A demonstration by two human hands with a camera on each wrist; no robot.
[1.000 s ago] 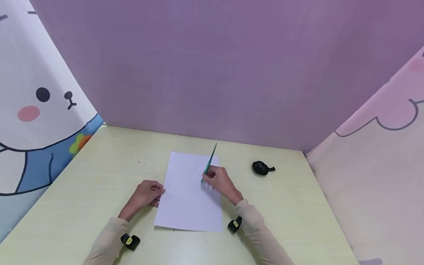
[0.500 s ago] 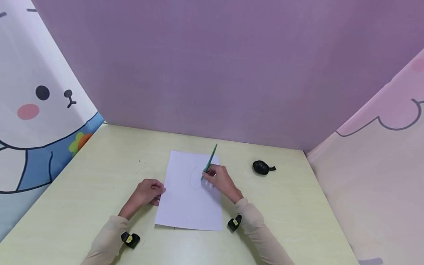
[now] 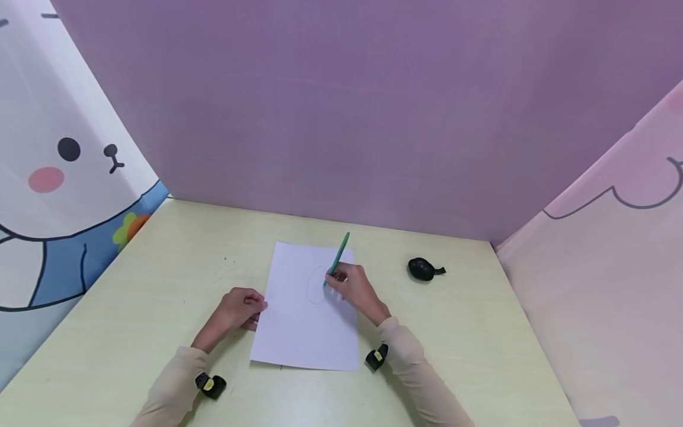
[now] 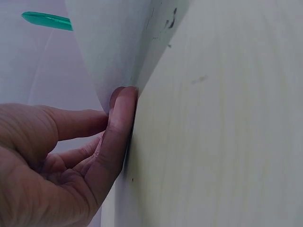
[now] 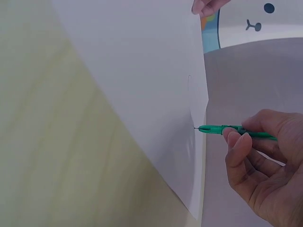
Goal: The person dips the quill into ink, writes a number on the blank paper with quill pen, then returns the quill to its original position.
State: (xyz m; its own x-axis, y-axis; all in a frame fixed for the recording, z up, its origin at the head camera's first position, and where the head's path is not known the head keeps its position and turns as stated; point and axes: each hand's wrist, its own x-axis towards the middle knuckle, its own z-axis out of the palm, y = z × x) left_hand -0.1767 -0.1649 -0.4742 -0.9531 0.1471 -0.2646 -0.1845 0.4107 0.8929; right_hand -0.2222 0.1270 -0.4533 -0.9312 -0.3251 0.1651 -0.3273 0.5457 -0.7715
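Note:
A white sheet of paper (image 3: 299,332) lies on the table in front of the person, with a thin curved line drawn on its upper half. The left hand (image 3: 240,308) pinches the sheet's left edge; in the left wrist view its thumb (image 4: 85,124) is on one face and fingers are behind the other. Over the sheet's right side, the right hand (image 3: 354,287) holds a green pen (image 3: 340,252) between thumb and fingers, tilted with its top away from the person. In the right wrist view the pen's tip is right at the paper, at the end of the drawn line.
A black rounded object with a short spout-like end (image 3: 421,269) lies on the table (image 3: 453,344) to the right of the sheet. A purple panel (image 3: 331,118) rises behind the table. Walls with cartoon prints stand at both sides. Each sleeve carries a small black wrist camera.
The pen's tip has moved slightly up the page, away from the person, and the line on the right of the curve is longer. The left hand keeps its place on the sheet.

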